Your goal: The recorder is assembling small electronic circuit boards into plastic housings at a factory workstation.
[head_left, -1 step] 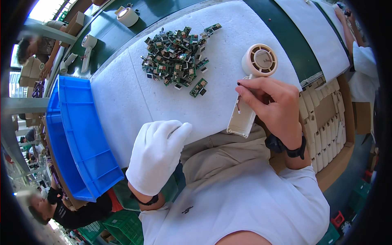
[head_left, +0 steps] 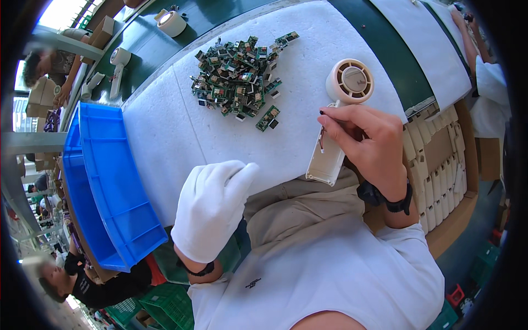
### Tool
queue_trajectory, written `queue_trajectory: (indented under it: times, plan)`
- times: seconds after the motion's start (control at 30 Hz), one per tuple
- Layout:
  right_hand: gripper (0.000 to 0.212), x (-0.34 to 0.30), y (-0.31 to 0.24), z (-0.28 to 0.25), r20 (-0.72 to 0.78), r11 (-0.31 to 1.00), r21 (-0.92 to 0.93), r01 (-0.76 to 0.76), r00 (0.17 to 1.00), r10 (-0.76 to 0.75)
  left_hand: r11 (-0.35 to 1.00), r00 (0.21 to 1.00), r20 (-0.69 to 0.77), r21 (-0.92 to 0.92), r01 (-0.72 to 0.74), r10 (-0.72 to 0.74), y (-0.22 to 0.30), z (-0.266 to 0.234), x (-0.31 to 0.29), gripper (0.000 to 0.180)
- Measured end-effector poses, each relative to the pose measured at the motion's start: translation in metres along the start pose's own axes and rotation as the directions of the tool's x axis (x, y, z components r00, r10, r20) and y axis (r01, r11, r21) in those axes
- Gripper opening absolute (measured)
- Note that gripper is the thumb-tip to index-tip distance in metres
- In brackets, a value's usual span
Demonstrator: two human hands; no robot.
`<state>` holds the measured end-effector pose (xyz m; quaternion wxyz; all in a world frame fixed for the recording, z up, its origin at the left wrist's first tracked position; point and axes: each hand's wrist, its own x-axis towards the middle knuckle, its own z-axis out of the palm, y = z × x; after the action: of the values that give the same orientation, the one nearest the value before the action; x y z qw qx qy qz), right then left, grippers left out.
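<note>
My left hand [head_left: 212, 212], in a white glove, hovers by the near edge of the white foam sheet [head_left: 159, 132]. Its fingers are curled together, and anything inside them is hidden. At the right, my bare right hand [head_left: 368, 140] pinches thumb and forefinger at a tiny dark bit that I cannot make out. Below those fingertips is the cream handheld fan's open handle shell [head_left: 325, 165], with thin dark wires and a small white connector [head_left: 322, 149]. The fan's round head [head_left: 350, 81] rests on the foam. Farther off lies a pile of small green circuit boards [head_left: 234, 77].
A blue plastic bin [head_left: 118, 184] stands at the left. On the right, a cardboard box [head_left: 467, 212] holds several cream shells [head_left: 440, 190]. More fan parts [head_left: 171, 23] lie on the green table [head_left: 220, 19]. Other people are at the left and far right.
</note>
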<state>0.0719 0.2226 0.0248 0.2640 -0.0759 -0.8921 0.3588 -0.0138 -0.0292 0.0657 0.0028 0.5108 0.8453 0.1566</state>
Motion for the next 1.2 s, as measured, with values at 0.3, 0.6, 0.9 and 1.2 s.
queue_trajectory:
  times: [0.3, 0.6, 0.9, 1.2]
  plan:
    - [0.010, 0.004, -0.002, 0.008, -0.048, 0.968, -0.175, 0.180, 0.980, -0.191, 0.522, 0.849, -0.147, -0.837, 0.167, -0.508, 0.029, 0.047, 0.053, 0.026]
    - [0.013, 0.002, -0.003, 0.009, -0.082, 0.974, -0.124, 0.189, 0.976, -0.200, 0.255, 0.825, -0.078, -0.963, 0.081, -0.559, 0.040, 0.063, 0.069, 0.034]
    - [0.018, -0.002, -0.006, 0.000, -0.051, 0.969, -0.093, 0.231, 0.970, -0.236, 0.567, 0.902, -0.248, -0.824, -0.004, -0.355, 0.027, 0.072, 0.064, 0.034]
    - [0.024, 0.001, 0.000, -0.005, -0.034, 0.919, -0.156, 0.361, 0.928, -0.371, 0.573, 0.938, -0.185, -0.820, 0.017, -0.292, 0.027, 0.066, 0.058, 0.035]
